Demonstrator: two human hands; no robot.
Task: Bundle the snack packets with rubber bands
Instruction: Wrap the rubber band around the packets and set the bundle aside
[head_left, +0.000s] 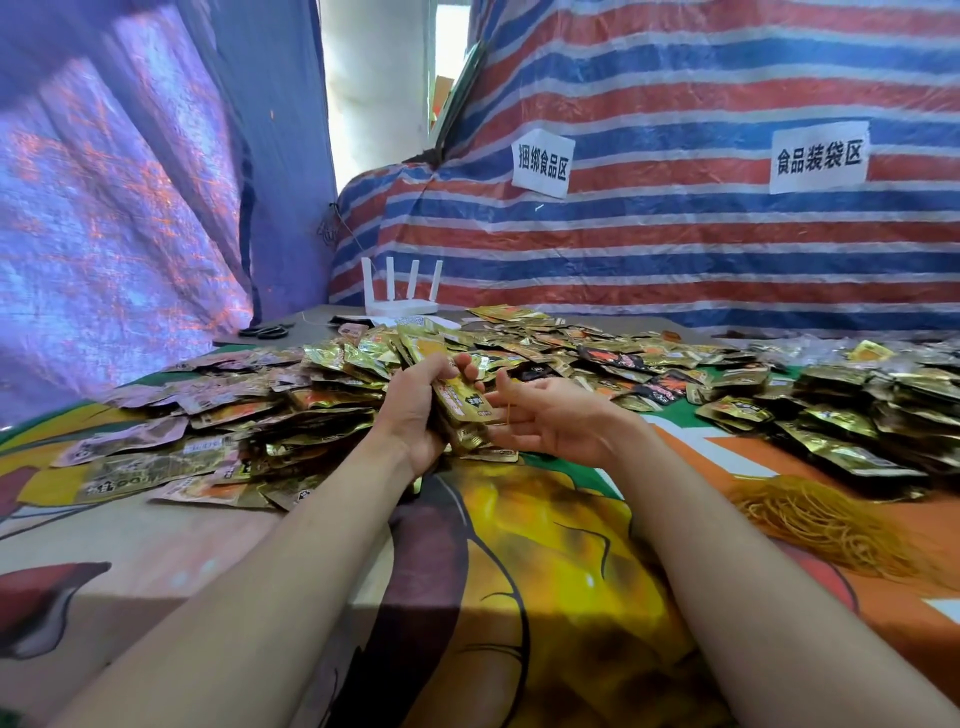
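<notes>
Gold-foil stack: a handful of snack packets (462, 405) held at frame centre, just above the near edge of the loose heap (322, 384).
Left hand (415, 410): fingers and thumb curled round the stack, clamping it.
Right hand (545, 421): just right of the stack, palm up, fingers spread and fairly straight, gripping nothing.
Rubber band (511, 413): a thin yellow line across the right fingers toward the stack; too fine to tell how it is looped.
Step in hand: likely stretching the band over the stack.
Doing it well: keep edges squared and the left grip firm, widen the loop past the corners, seat it mid-length so slick foil cannot fan out.
Supply: spare bands (831, 525) tangled at lower right on the tabletop (545, 545).
Far edge: white router (400, 301), scissors (267, 330).
</notes>
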